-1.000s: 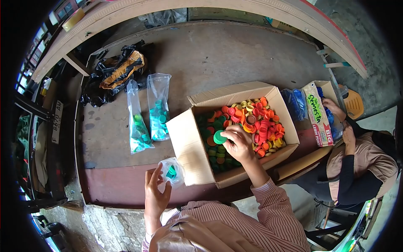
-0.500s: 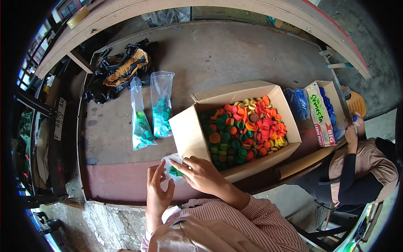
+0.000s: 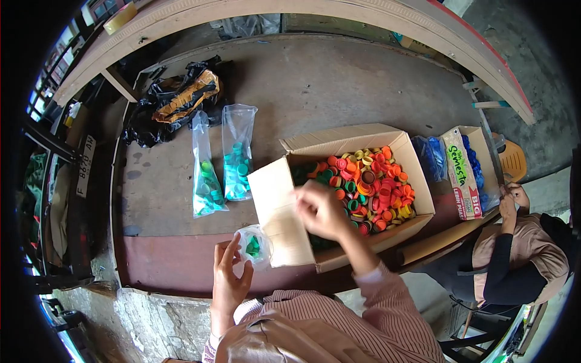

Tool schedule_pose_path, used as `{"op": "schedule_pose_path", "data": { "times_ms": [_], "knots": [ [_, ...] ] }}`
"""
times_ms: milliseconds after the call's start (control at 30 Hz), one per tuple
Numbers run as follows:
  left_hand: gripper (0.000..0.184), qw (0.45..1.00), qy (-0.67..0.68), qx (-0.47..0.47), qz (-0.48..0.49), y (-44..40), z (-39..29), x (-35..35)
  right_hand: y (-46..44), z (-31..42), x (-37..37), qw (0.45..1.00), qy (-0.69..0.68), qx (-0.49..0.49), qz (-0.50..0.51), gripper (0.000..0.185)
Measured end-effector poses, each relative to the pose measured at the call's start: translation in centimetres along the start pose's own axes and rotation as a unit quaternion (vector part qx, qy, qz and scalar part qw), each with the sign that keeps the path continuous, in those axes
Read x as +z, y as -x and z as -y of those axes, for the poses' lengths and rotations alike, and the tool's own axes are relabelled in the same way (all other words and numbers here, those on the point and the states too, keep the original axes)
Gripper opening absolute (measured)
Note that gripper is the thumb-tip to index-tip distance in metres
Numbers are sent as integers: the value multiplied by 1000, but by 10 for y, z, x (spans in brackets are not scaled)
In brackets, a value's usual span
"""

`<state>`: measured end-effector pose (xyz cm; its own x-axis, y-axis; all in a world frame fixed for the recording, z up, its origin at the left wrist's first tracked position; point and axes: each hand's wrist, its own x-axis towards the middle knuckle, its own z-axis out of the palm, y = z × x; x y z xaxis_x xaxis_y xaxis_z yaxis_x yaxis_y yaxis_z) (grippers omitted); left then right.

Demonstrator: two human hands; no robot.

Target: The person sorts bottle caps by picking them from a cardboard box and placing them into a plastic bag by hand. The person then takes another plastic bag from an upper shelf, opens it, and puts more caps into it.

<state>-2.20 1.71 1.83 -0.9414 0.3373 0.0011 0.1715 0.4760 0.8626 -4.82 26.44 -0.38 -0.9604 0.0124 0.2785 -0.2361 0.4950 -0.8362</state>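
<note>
A small clear plastic bag (image 3: 261, 256) with a few green bottle caps (image 3: 252, 246) in it stands at the table's near edge. My left hand (image 3: 227, 272) is at its left side, fingers and thumb curved round the bag's edge. My right hand (image 3: 324, 212), smeared by motion, is over the left part of a cardboard box (image 3: 363, 253), just above its folded-out flap (image 3: 273, 209). What its fingers hold, if anything, cannot be made out. Red, orange, yellow and green caps (image 3: 381, 190) fill the box.
Two clear bags of green and teal caps (image 3: 209, 196) (image 3: 237, 172) lie left of the box. Behind them is a crumpled black plastic bag (image 3: 163, 112). At right are a bag of blue caps (image 3: 430, 158), a printed carton (image 3: 463, 175) and another person's hands (image 3: 513, 198).
My right hand has left the small bag and moved right and up, over the box. My left hand stays at the bag, whose opening and green caps now show more.
</note>
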Motion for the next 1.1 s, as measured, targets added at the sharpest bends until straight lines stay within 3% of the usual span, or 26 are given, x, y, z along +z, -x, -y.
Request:
{"op": "schedule_pose_path", "data": {
  "times_ms": [33, 100, 200, 333, 467, 567, 600, 667, 733, 800, 867, 933, 967, 1000, 1067, 1100],
  "knots": [
    [55, 1000, -5, -2, 3, 0, 0, 0, -15, -15, -13, 993, 97, 65, -2, 13],
    [55, 1000, -1, -1, 3, -1, 2, 1, -34, -68, -20, 973, 227, 19, -30, 14],
    [55, 1000, 2, -3, 3, -2, 1, 1, -48, -99, -16, 919, 387, 24, 75, 11],
    [55, 1000, 4, -14, -1, -2, 3, 0, -48, -113, -13, 860, 482, 65, 153, 8],
    [55, 1000, -2, -16, -1, -1, 4, 0, -35, -115, -27, 907, 421, 14, 33, 10],
    [55, 1000, 5, -10, 3, -2, 4, 2, -29, -109, -39, 958, 156, 240, 37, 21],
    [55, 1000, 6, -6, 4, -2, 4, 3, -26, -108, -41, 957, 157, 240, 35, 21],
    [55, 1000, 7, -1, 7, -2, 4, 3, -18, -108, -44, 948, -85, 304, -28, 19],
    [55, 1000, 12, 3, 7, 0, 4, 4, -10, -102, -47, 950, -132, 282, -21, 19],
    [55, 1000, 11, 6, 9, 1, 5, 4, -2, -90, -52, 845, -353, 392, -88, 20],
    [55, 1000, 10, 10, 8, 2, 4, 4, 8, -90, -53, 814, -424, 390, -71, 18],
    [56, 1000, 5, 10, 11, 3, 3, 3, 17, -80, -51, 715, -608, 344, -44, 15],
    [56, 1000, 4, 11, 11, 4, 2, 3, 21, -74, -50, 698, -639, 323, -26, 15],
    [56, 1000, 5, 11, 10, 4, 1, 3, 21, -55, -47, 721, -616, 314, -41, 17],
    [56, 1000, 4, 12, 9, 5, 1, 2, 33, -44, -33, 864, -477, 161, 26, 14],
    [56, 1000, 8, 15, 8, 6, 1, 3, 38, -10, -17, 907, -384, 172, 29, 14]
  ]
}}
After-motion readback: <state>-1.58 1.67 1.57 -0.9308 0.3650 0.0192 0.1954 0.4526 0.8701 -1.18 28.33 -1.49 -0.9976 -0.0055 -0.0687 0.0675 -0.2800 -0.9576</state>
